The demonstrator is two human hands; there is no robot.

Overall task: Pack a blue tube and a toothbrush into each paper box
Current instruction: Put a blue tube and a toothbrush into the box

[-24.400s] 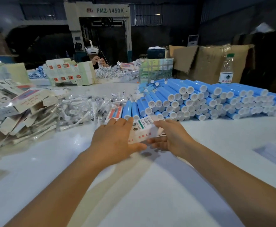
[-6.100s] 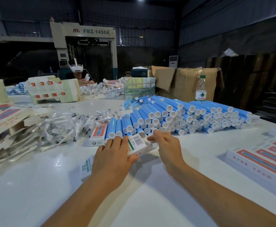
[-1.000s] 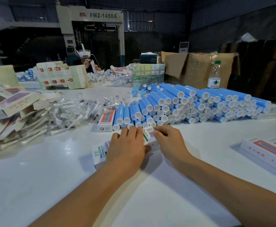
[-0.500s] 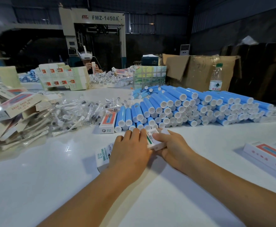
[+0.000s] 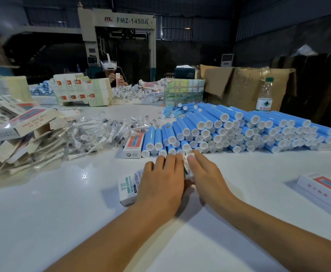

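Fingers [image 5: 192, 159] of the right hand [image 5: 209, 179] pinch the far end flap of a paper box [image 5: 127, 188], while the left hand [image 5: 161, 181] lies over it, fingers together, pinning it to the white surface [image 5: 82, 222]. Closing well likely means tucking the flap squarely while the box stays flat. Blue tubes [image 5: 229, 128] are stacked just beyond; bagged toothbrushes [image 5: 94, 134] lie farther left.

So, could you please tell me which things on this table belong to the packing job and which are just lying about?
Job:
paper box under left hand and right hand
blue tubes
bagged toothbrushes
flat cartons
packed boxes

Lying about:
water bottle
cardboard box
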